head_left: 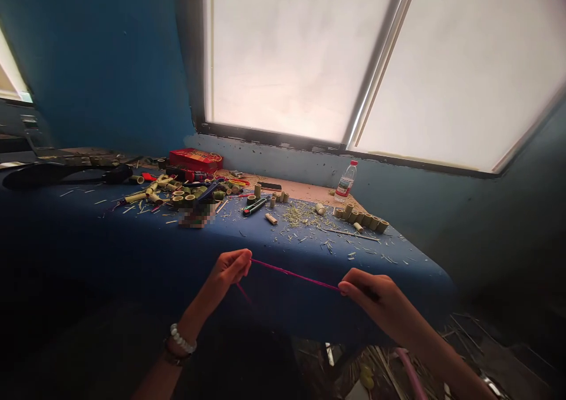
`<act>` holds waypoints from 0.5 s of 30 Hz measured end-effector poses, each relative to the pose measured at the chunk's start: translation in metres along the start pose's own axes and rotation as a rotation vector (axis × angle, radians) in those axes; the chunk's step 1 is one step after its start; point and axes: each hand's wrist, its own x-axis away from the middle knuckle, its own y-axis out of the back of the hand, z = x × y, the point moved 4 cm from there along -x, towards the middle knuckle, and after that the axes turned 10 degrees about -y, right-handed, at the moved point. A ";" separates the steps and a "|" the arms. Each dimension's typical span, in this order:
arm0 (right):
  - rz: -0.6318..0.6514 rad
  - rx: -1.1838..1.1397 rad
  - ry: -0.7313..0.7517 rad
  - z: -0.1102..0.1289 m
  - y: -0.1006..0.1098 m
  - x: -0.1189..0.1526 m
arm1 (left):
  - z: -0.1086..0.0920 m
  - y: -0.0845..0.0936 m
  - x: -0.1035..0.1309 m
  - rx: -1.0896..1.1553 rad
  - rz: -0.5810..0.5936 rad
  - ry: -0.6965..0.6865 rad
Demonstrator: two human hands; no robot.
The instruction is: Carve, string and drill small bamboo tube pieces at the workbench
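A thin magenta cord (294,272) stretches taut between my two hands, in front of the table's near edge. My left hand (233,265) pinches one end, and a loose tail of the cord hangs below it. On that wrist sits a white beaded bracelet (182,339). My right hand (368,288) is closed on the other end, a little lower and to the right. Beyond the hands, cut bamboo tubes (357,217) stand in a row on the blue-covered table (265,243).
Bamboo shavings (300,214) litter the tabletop. A plastic bottle (345,183) stands at the back right, a red box (196,160) at the back left. More bamboo pieces (179,196) and tools are heaped at left; a green-black cutter (255,206) lies mid-table. Debris (380,370) covers the floor.
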 end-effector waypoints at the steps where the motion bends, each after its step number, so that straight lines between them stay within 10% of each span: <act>1: 0.005 -0.007 -0.016 -0.001 0.007 0.001 | -0.006 0.006 -0.002 -0.053 0.021 -0.009; 15: -0.294 0.188 -0.227 -0.045 0.111 0.012 | -0.044 0.083 0.001 -0.645 0.088 -0.071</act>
